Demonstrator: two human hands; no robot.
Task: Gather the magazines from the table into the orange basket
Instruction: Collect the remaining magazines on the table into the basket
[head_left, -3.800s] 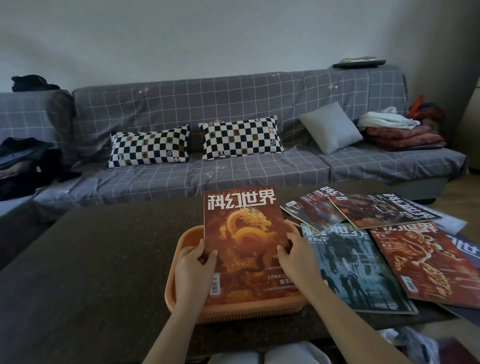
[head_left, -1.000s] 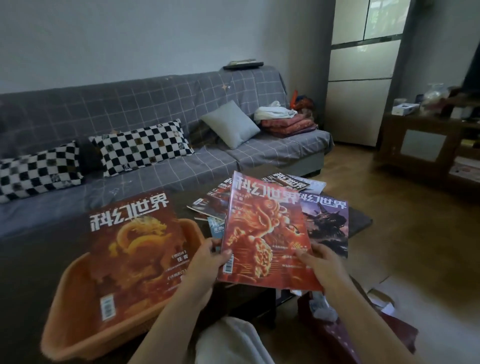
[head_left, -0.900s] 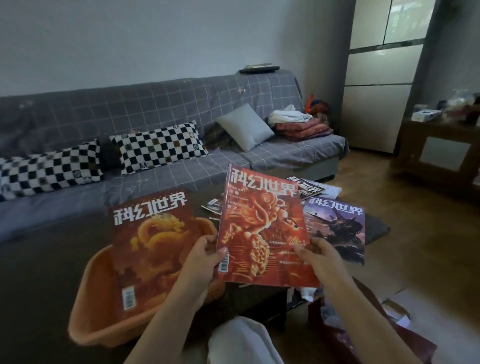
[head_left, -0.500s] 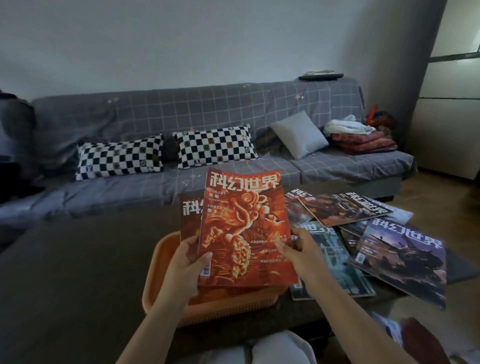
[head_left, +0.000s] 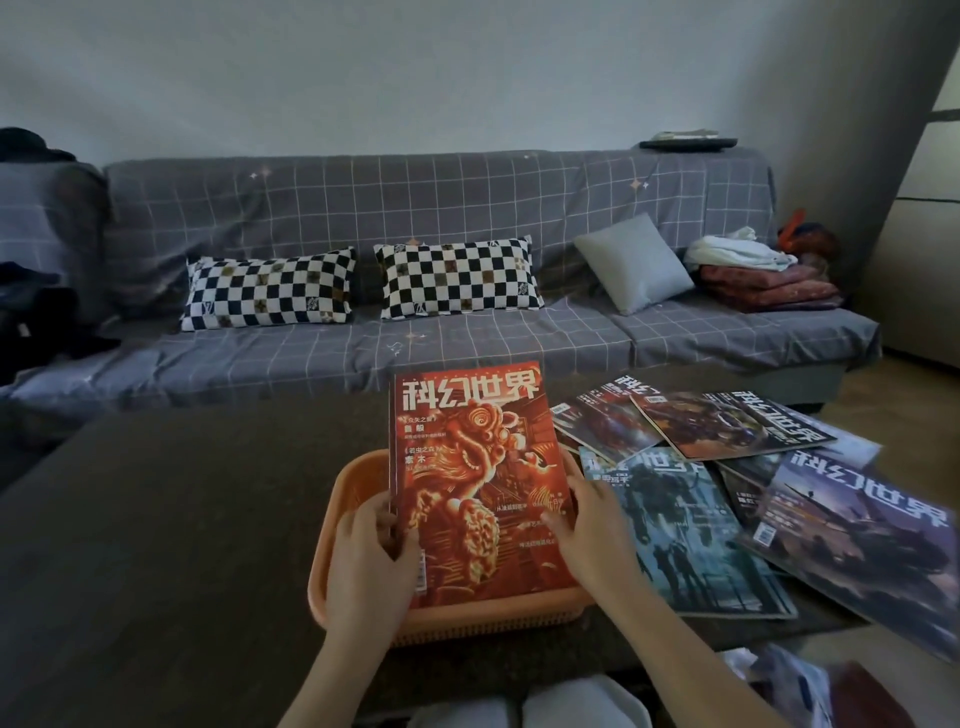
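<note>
Both hands are on the same magazine here. The left hand grips the red magazine at its lower left edge, thumb on the cover and fingers curled behind the spine. The right hand lies on the lower right part of the cover, fingers spread flat, so it looks more like pressing than pinching; whether its thumb wraps under the edge, I can't tell.

Compared with half a second back, the red magazine has come down a lot: then it was held up above the orange basket, now its lower half sits inside the basket and only the top edge sticks out over the far rim, tilted up. The dragon-cover issue that was lying in the basket earlier is now completely covered, so I can't see it at all. The view has also swung a bit left since then.

Outward from there, the basket sits on the dark table near the front edge. Just to the right, the blue-green magazine lies flat, and the right forearm crosses its left edge. Past that is the purple magazine, its lower corner cut off by the frame. Two more dark-covered magazines overlap behind them, with others tucked underneath that are too hidden to count. Behind the table sits the grey sofa.
</note>
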